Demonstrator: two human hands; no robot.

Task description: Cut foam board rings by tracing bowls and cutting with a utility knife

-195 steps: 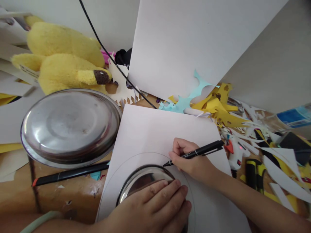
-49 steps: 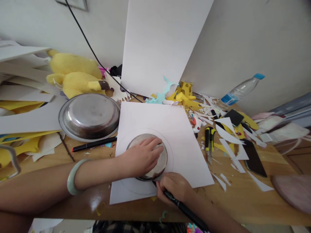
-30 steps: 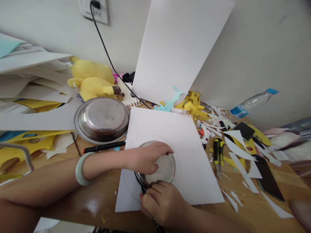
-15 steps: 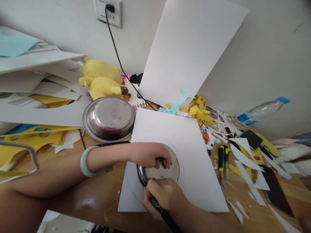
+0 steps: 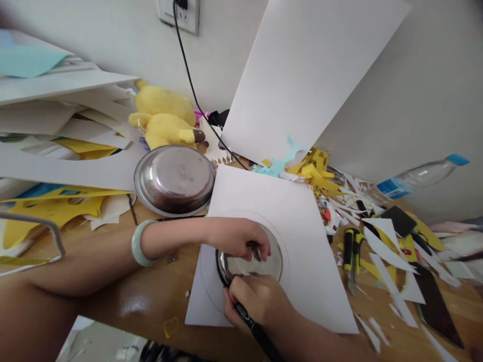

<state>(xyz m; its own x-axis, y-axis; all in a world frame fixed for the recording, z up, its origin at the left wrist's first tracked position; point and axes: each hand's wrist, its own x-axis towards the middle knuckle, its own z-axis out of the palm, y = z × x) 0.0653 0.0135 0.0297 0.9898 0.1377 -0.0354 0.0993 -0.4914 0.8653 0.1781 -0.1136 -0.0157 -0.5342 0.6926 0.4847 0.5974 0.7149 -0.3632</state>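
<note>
Fingers of the left hand point(image 5: 236, 239) press down, bunched, on a small upturned steel bowl point(image 5: 251, 260) at the centre of a white sheet point(image 5: 302, 236), while the right hand point(image 5: 256, 300) pinches a black pen point(image 5: 256, 329), tip at the bowl's near-left rim. The tracing looks partly done; carrying the line on calls for the bowl held motionless. A larger steel plate point(image 5: 174, 178) sits just beyond the sheet.

Two bare arms, no sleeves

The left hand point(image 5: 236, 239) has a smooth, pale green bangle point(image 5: 140, 243) around its wrist.
</note>
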